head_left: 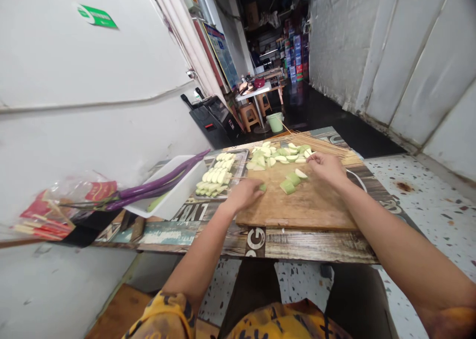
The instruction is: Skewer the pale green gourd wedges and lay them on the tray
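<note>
My left hand [245, 195] is at the left edge of the wooden cutting board [316, 207], fingers curled round a green-skinned vegetable slice [263, 186], mostly hidden. At the board's far right, my right hand [327, 168] pinches a thin wooden skewer [287, 129] that slants up and left. Between the hands lie a few thick green vegetable chunks [287, 186]. Beyond them is a loose pile of pale slices with green skin [281, 152]. Left of the board, a metal tray [243, 163] carries rows of slices on skewers [219, 171].
A bundle of bamboo skewers [320, 143] lies at the table's far side. Left stand a white bin [174, 202] with long purple eggplants [159, 182] and plastic packages [67, 205]. Behind are a black machine [215, 120], a green bucket [275, 122] and a small table [256, 91].
</note>
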The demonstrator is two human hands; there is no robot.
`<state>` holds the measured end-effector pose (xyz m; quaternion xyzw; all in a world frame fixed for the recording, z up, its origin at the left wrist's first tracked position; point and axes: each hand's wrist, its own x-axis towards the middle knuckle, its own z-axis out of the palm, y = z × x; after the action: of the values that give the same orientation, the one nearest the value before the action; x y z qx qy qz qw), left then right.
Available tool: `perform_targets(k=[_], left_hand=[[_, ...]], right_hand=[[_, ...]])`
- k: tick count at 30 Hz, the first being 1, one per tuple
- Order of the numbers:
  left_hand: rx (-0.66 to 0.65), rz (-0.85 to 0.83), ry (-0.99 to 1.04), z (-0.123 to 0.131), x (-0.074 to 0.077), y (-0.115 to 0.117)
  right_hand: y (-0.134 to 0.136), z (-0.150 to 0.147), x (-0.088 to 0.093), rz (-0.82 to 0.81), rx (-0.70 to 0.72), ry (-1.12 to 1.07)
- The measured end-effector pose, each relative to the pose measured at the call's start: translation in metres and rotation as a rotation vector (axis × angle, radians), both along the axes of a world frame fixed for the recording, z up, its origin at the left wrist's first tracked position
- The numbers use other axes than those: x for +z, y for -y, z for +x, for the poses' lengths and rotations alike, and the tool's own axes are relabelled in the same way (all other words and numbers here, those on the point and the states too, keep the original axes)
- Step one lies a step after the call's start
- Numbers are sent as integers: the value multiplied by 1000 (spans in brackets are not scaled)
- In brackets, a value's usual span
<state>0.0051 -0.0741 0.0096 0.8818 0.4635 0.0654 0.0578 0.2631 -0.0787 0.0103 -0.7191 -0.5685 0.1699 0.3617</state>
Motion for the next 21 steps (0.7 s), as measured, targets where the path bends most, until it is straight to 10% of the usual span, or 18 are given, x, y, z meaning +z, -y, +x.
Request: perform_targets(k=[4,9,21], left_hand=[[-64,85,125,2,8,4],[108,-28,-300,-21,25,6],[-73,182,-389,-15,3,3]], right_hand=[[2,-1,2,11,3,22],[4,-3,5,-24,4,19],[2,-2,3,-27,7,24]])
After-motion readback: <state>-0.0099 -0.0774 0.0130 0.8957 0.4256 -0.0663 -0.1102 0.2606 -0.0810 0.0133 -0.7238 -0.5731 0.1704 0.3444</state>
